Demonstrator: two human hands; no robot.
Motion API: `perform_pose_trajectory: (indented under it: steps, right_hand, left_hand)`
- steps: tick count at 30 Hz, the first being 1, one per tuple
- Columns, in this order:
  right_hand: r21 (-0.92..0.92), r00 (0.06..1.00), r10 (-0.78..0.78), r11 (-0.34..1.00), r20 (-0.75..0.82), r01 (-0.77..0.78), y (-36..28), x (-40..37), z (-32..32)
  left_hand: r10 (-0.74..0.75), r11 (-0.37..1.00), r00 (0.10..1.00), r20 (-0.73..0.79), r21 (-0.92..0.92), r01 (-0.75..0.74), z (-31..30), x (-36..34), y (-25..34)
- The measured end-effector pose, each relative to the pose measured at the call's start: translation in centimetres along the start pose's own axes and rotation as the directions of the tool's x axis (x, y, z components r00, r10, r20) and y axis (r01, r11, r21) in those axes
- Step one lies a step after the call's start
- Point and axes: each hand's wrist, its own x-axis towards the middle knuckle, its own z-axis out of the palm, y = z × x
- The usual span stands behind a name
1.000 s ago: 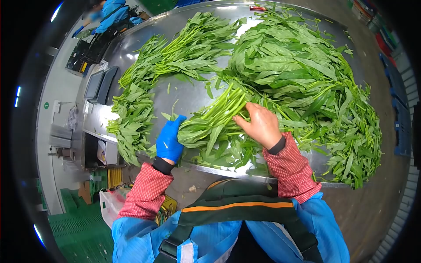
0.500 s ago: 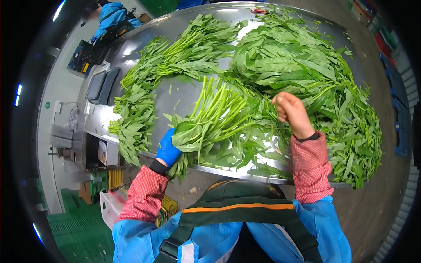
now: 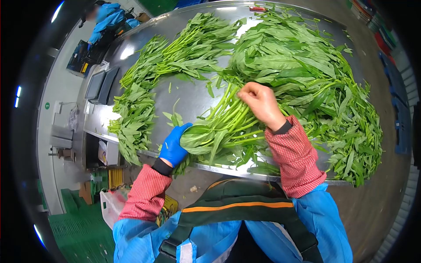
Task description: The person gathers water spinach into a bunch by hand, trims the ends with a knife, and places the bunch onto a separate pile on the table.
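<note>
My left hand [image 3: 174, 146], in a blue glove, is wrapped round the leafy part of a bunch of green stalks [image 3: 232, 115] near the table's front edge. The cut stems of this bunch fan out up and to the right. Bare and with its fingers pinched together, my right hand [image 3: 259, 103] is over the stem ends; whatever the fingertips may grip is too small to make out. Just beyond it begins a large heap of loose leafy greens [image 3: 289, 57], which spreads to the right side of the metal table [image 3: 175, 94].
Laid-out bunches [image 3: 193, 44] lie at the table's back left, with another bunch [image 3: 136, 105] on the left edge. A grey device [image 3: 103, 85] sits beside them. A red object [image 3: 258, 8] lies at the far edge. A person in blue [image 3: 107, 19] is at the upper left.
My right hand has moved left and slightly down from the heap to the stems of the held bunch. My left hand has shifted slightly right and up with the bunch.
</note>
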Motion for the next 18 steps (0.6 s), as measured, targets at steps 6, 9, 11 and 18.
perform_pose_trajectory:
  steps: [6,9,11,18]
  right_hand:
    - [0.692,0.980,0.176,0.719,-0.088,-0.067,-1.4,0.2,-7.5]
    - [0.902,0.994,0.098,0.431,-0.054,0.006,-0.4,-1.6,-10.4]
    - [0.702,0.982,0.115,0.687,0.150,-0.187,1.4,-3.0,-9.5]
    - [-0.009,0.844,0.176,0.980,0.507,-0.199,1.6,-4.5,-3.4]
  left_hand:
    - [-0.144,0.958,0.990,0.000,-0.250,0.140,0.3,-0.9,-3.2]
    - [-0.251,0.808,0.962,0.109,-0.523,0.270,-0.4,-0.7,-4.4]
    - [-0.252,0.812,0.960,0.126,-0.513,0.280,-1.5,-0.5,-3.0]
    - [-0.208,0.796,0.959,0.193,-0.536,0.281,-1.7,-0.2,-3.6]
